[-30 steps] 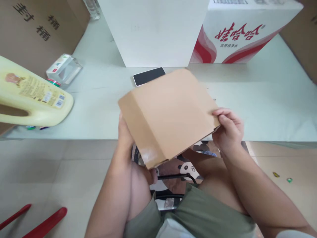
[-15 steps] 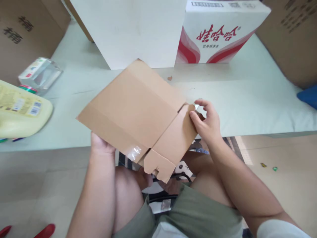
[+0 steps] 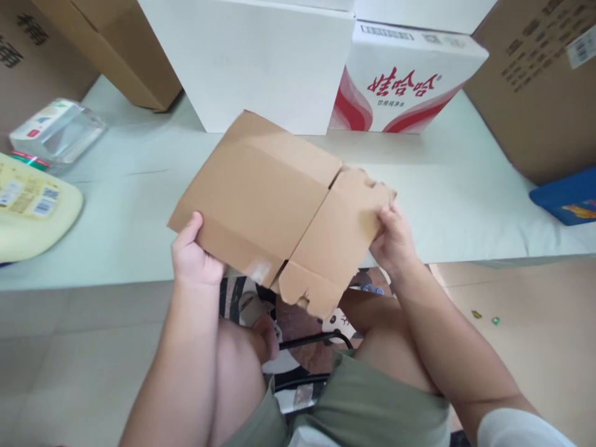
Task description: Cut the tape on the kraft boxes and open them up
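A flattened brown cardboard box (image 3: 261,192) is held up at a tilt between my two hands, partly over the front edge of the pale green surface. My left hand (image 3: 195,251) grips its lower left edge, thumb on top and fingers hidden beneath. At the right end my right hand (image 3: 393,239) pinches the torn side flap (image 3: 335,236), its thumb near the corner. Notched tabs stick out from both ends of that flap. A strip of clear tape (image 3: 259,271) shines on the near edge.
Behind stand a white box (image 3: 261,68) and a white-and-red carton (image 3: 400,87). Large brown boxes (image 3: 535,112) flank both sides. At left lie a yellow bottle (image 3: 37,211) and a clear bottle (image 3: 65,133); a blue packet (image 3: 568,195) is at right. Small scraps (image 3: 496,321) dot the floor.
My left thumb has come over the top of the cardboard. My right hand has moved down along the flap and closed on its edge, and the notched far tab now shows. The view has shifted slightly.
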Demonstrator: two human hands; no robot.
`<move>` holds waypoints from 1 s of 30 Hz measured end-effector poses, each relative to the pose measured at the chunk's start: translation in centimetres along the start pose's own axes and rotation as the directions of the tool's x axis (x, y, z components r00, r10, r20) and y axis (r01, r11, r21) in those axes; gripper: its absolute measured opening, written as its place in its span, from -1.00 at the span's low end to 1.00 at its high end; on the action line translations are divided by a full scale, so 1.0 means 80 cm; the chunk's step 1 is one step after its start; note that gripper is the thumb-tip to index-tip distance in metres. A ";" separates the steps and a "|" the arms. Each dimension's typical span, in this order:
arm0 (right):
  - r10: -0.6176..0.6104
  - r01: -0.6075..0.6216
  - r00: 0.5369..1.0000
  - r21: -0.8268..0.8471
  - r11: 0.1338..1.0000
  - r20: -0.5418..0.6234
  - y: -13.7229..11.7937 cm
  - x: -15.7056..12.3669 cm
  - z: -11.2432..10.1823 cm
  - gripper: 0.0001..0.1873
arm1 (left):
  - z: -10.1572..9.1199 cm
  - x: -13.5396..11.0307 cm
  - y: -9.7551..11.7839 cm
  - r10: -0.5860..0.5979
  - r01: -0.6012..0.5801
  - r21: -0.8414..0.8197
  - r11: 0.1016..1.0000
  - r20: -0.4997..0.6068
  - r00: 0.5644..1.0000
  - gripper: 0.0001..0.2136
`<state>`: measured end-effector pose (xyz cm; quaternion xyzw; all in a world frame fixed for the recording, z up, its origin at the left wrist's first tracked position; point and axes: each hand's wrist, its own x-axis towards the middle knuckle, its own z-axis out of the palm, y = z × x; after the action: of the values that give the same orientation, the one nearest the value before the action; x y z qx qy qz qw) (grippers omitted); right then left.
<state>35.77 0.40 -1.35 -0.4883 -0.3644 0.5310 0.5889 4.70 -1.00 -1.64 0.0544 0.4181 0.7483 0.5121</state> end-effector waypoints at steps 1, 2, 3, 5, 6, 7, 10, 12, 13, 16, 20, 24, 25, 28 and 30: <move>0.057 -0.053 0.995 -0.042 0.998 0.079 0.001 -0.003 0.002 -0.45 | 0.002 0.000 0.000 -0.005 0.004 -0.010 1.000 -0.019 1.000 -0.85; 0.124 -0.111 0.981 -0.092 0.990 0.151 0.002 -0.007 0.006 -0.49 | 0.006 0.000 0.000 -0.017 0.016 -0.017 1.000 -0.037 0.999 -0.86; 0.184 -0.159 0.961 -0.134 0.978 0.205 0.003 -0.011 0.011 -0.51 | 0.010 -0.002 0.000 -0.032 0.031 -0.021 0.999 -0.055 0.998 -0.86; 0.242 -0.207 0.938 -0.156 0.966 0.250 0.003 -0.019 0.022 -0.52 | 0.017 -0.006 0.001 -0.038 0.037 -0.039 0.999 -0.049 0.998 -0.85; 0.242 -0.211 0.938 -0.147 0.966 0.247 0.002 -0.022 0.025 -0.51 | 0.020 -0.007 0.002 -0.030 0.028 -0.062 0.998 -0.025 0.999 -0.83; 0.234 -0.207 0.942 -0.135 0.969 0.238 -0.001 -0.024 0.026 -0.48 | 0.022 -0.009 0.002 -0.024 0.025 -0.091 0.996 0.014 1.000 -0.79; 0.200 -0.178 0.962 -0.129 0.975 0.185 -0.017 -0.026 0.005 -0.41 | 0.023 -0.009 0.005 -0.044 0.057 -0.171 0.984 0.077 0.996 -0.63; 0.159 -0.148 0.984 -0.141 0.979 0.076 -0.034 -0.031 -0.032 -0.40 | 0.021 -0.006 0.007 -0.110 0.117 -0.169 0.979 0.050 0.993 -0.59; 0.117 -0.119 0.993 -0.157 0.981 -0.018 -0.043 -0.035 -0.056 -0.41 | 0.020 -0.005 0.008 -0.138 0.143 -0.156 0.977 0.040 0.990 -0.60; -0.097 -0.006 0.930 -0.278 0.960 -0.356 -0.073 -0.052 -0.134 -0.47 | 0.018 -0.005 0.008 -0.180 0.187 -0.110 0.976 0.076 0.981 -0.63; -0.272 0.070 0.817 -0.381 0.922 -0.508 -0.106 -0.068 -0.212 -0.47 | 0.024 -0.008 0.004 -0.173 0.185 -0.095 0.978 0.120 0.978 -0.64; -0.419 0.101 0.706 -0.505 0.857 -0.571 -0.133 -0.031 -0.252 -0.52 | 0.031 -0.012 -0.002 -0.192 0.205 -0.106 0.973 0.124 0.974 -0.63; -0.445 0.103 0.689 -0.530 0.842 -0.572 -0.142 -0.009 -0.257 -0.53 | 0.033 -0.013 -0.003 -0.194 0.208 -0.108 0.972 0.123 0.973 -0.63; -0.440 0.081 0.710 -0.557 0.827 -0.549 -0.170 0.081 -0.259 -0.57 | 0.036 -0.014 -0.007 -0.204 0.216 -0.111 0.970 0.111 0.973 -0.62; -0.376 0.027 0.764 -0.557 0.830 -0.524 -0.181 0.144 -0.251 -0.58 | 0.037 -0.014 -0.008 -0.208 0.219 -0.105 0.970 0.104 0.973 -0.62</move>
<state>60.64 8.55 6.35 -0.7296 -0.3341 0.1552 0.5762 7.21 -0.11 0.24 0.0140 0.3533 0.7086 0.6107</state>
